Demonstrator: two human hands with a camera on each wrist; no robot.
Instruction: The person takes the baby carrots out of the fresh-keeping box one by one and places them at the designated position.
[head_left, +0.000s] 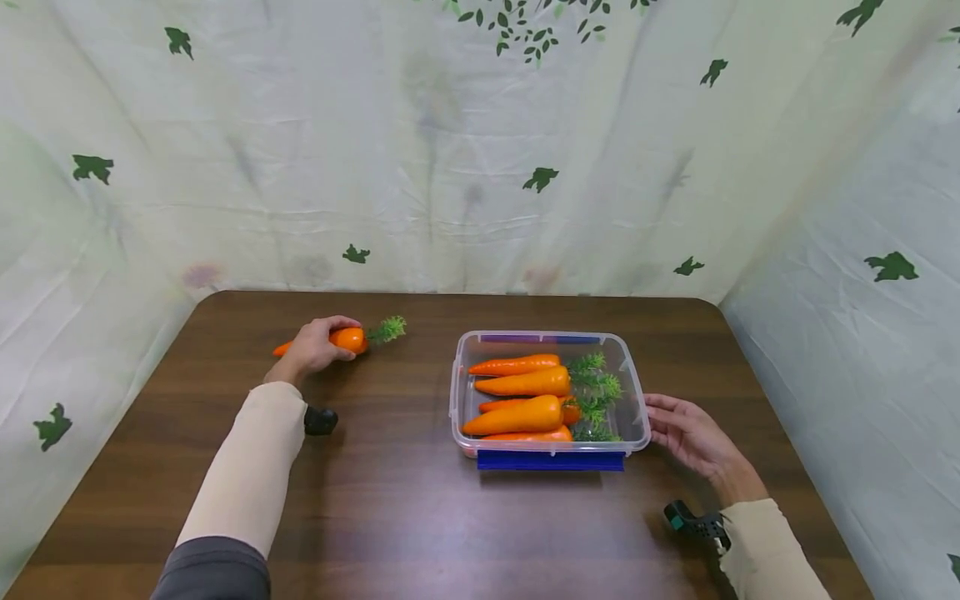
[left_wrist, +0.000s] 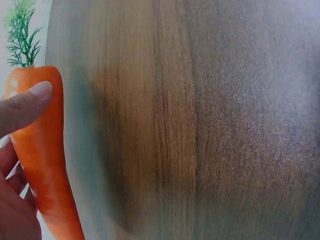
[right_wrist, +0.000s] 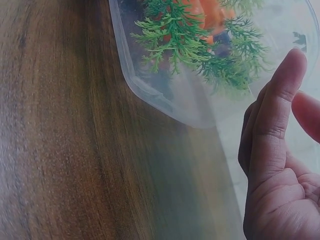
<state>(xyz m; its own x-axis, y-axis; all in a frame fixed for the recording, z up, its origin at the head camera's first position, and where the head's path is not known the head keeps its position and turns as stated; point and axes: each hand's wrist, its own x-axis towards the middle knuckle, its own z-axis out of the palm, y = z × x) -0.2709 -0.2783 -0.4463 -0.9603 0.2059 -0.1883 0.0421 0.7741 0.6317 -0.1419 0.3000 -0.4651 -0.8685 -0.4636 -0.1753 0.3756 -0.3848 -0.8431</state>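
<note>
My left hand [head_left: 313, 347] grips an orange carrot [head_left: 350, 340] with a green leafy top at the back left of the table. In the left wrist view the thumb lies across the thick end of this carrot [left_wrist: 47, 145], with other fingers behind it. A clear plastic box [head_left: 456, 404] stands right of centre, holding several carrots [head_left: 525, 382] whose tops point right. Beside the box's right wall is my right hand [head_left: 693, 437], fingers extended and holding nothing. The right wrist view shows its fingers [right_wrist: 272, 115] near the box wall; whether they touch it, I cannot tell.
The brown wooden table [head_left: 397, 517] ends at a pale curtain [head_left: 300, 167] with green leaf prints, which also runs along both sides. A blue latch flap [head_left: 551, 461] hangs along the box's front side.
</note>
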